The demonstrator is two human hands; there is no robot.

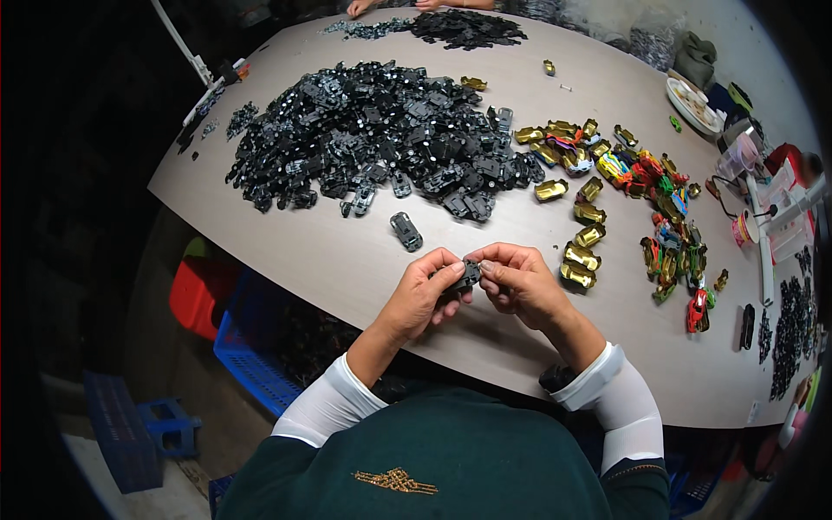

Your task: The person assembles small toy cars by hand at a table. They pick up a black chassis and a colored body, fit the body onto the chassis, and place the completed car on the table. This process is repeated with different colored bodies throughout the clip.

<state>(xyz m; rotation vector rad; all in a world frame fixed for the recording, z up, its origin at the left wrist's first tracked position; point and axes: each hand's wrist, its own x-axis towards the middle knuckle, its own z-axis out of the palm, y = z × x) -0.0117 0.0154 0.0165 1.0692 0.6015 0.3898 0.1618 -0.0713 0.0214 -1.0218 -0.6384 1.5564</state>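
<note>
Fingertips of my left hand (422,296) and right hand (518,283) pinch one small dark toy-car chassis (468,276) at frame centre, below the black parts heap (373,130); I judge fitting is underway, demanding aligned, firm pressing next.

A small dark grey toy car part (468,274) is seen between the hands, whose forearms are covered by white sleeves (325,405) under a dark green garment (433,451) marked with a gold embroidered motif. The tabletop (347,260) is coloured pale beige-grey. A large heap of black and dark grey parts (373,130) is shown on it, beside shiny gold car shells (582,256) and a scatter of shells in red, green, yellow and blue (667,217). A red crate (201,299) and blue crates (251,364) are seen below the tabletop edge.
</note>
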